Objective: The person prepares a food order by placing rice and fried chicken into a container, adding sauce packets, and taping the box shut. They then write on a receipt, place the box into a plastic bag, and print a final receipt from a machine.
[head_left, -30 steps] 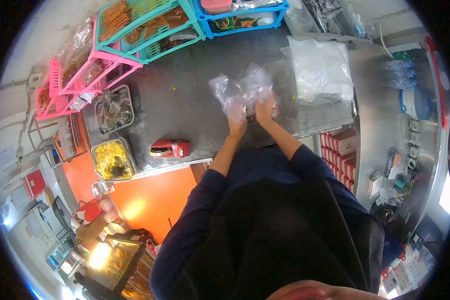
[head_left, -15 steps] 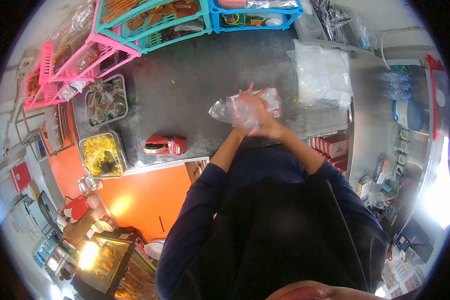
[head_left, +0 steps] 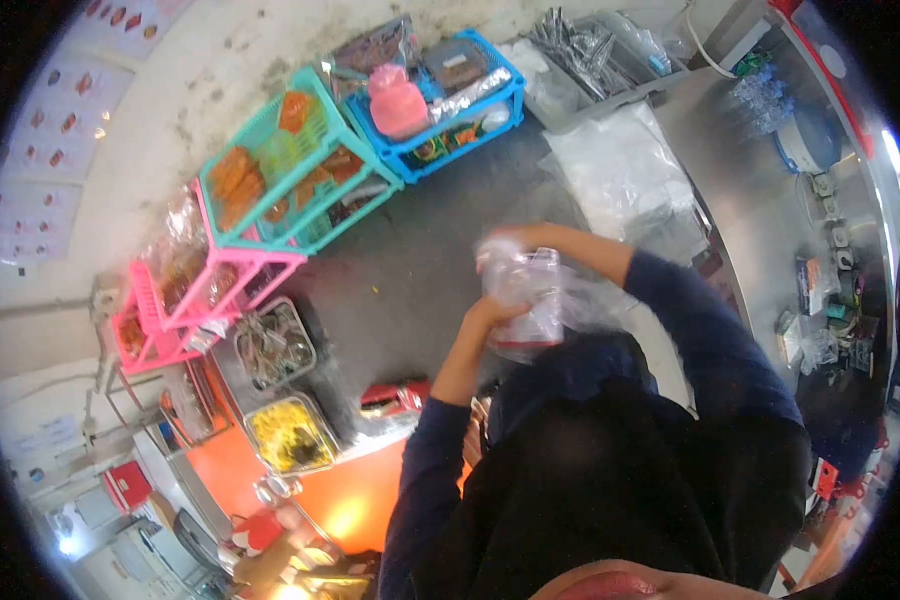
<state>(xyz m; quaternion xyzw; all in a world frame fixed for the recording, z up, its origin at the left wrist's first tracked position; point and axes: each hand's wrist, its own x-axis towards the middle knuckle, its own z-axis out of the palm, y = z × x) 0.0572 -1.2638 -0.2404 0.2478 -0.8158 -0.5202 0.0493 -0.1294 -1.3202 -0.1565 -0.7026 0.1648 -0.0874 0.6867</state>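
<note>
Landmark: the turquoise rack (head_left: pixel 295 183), standing at the far left of the dark counter (head_left: pixel 425 225), with orange-brown food in its upper tier.
Bag: your clear plastic bag (head_left: pixel 544 290) is to the right of the turquoise rack and closer to you, at the counter's near side. A white item with red edging shows at the bag; blur hides how the two fit together.
Right hand: your right hand (head_left: pixel 510 243) reaches around to the bag's far end, its fingers bent and grasping the plastic.
Left hand: your left hand (head_left: pixel 494 309) touches the bag's left side, on the near side of your right hand. Motion blur and plastic cover its fingers, so you cannot tell how firmly they close.
Blue rack: the blue rack (head_left: pixel 448 151) stands just right of the turquoise rack, a pink container (head_left: pixel 398 105) on top.
Pink rack: the pink rack (head_left: pixel 253 262) is beside the turquoise rack, on its near-left side.
Dispenser: the red tape dispenser (head_left: pixel 398 398) is well nearer to you than the turquoise rack, left of your left hand.
Food: the yellow food (head_left: pixel 288 436) sits in a clear container on the near side of the turquoise rack.
Sheets: the pale plastic stack (head_left: pixel 612 168) lies well right of the turquoise rack.
</note>
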